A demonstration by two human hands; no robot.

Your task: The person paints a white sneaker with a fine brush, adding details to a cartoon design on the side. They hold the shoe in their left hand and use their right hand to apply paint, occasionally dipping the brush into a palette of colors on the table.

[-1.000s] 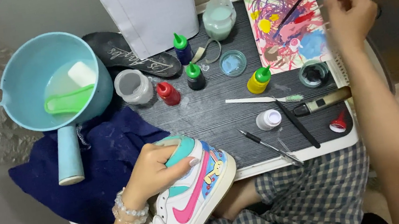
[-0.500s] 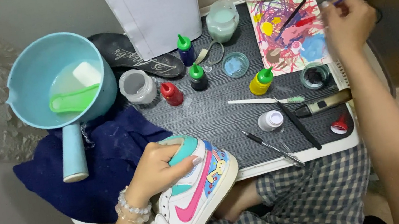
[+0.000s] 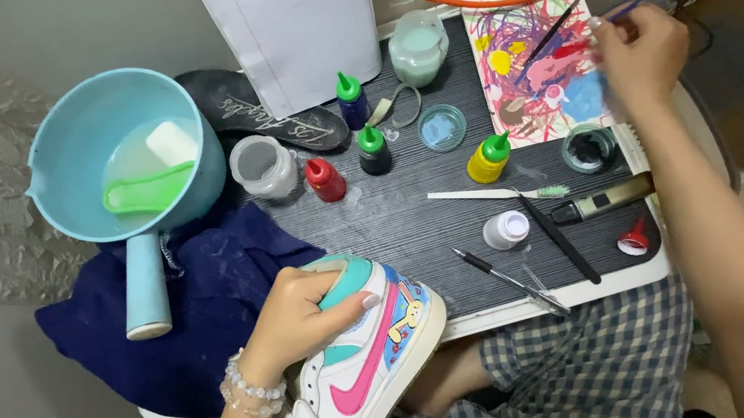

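Dark ribbed tray (image 3: 416,232) on lap. Left hand (image 3: 295,321) clamps sneaker (image 3: 366,359) at tray's near edge; right hand (image 3: 642,57) pinches brush (image 3: 553,33) over palette (image 3: 533,64), probably loading paint. Next calls for steady tip onto shoe.

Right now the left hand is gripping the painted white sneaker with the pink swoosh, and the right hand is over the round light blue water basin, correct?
Not quite. In the head view the right hand is over the paint-smeared paper palette, not the basin. The left hand does grip the sneaker.
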